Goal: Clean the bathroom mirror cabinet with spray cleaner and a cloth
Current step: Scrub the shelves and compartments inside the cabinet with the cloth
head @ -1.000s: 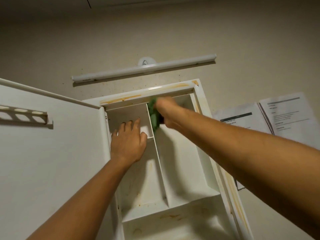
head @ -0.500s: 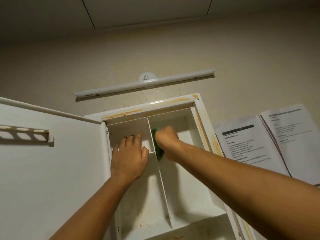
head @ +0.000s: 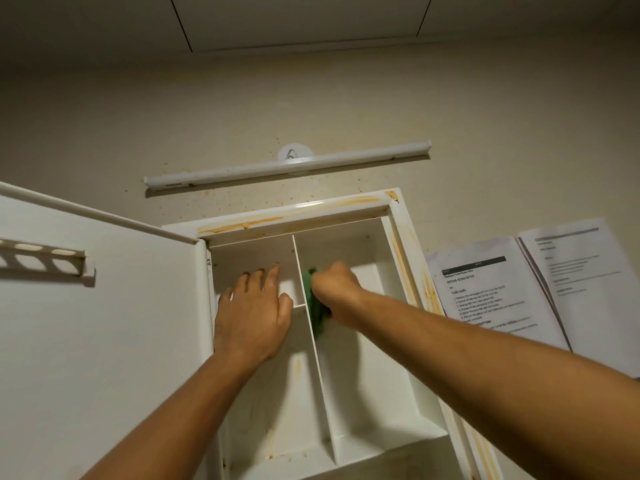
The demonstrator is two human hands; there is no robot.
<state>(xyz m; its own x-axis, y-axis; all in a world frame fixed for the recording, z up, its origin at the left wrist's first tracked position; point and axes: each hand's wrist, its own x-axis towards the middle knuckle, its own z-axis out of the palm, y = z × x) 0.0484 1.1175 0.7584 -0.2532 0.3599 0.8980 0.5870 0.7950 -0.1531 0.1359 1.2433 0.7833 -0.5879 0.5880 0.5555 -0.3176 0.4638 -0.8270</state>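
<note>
Inside cabinet (head: 398, 237), green cloth (head: 317, 313) gripped by right hand (head: 337, 292), against divider (head: 311, 327)

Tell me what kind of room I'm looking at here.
Probably a bathroom: a white wall-mounted plastic cabinet with its door open, a slim white light bar fixed on the wall above it, and the right hand holding a green cloth inside it.

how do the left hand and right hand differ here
The left hand lies flat and holds nothing; the right hand is curled round a green cloth. The left hand is left of the divider; the right hand is right of it, pressing the cloth against it. Both reach into the white cabinet.
</note>
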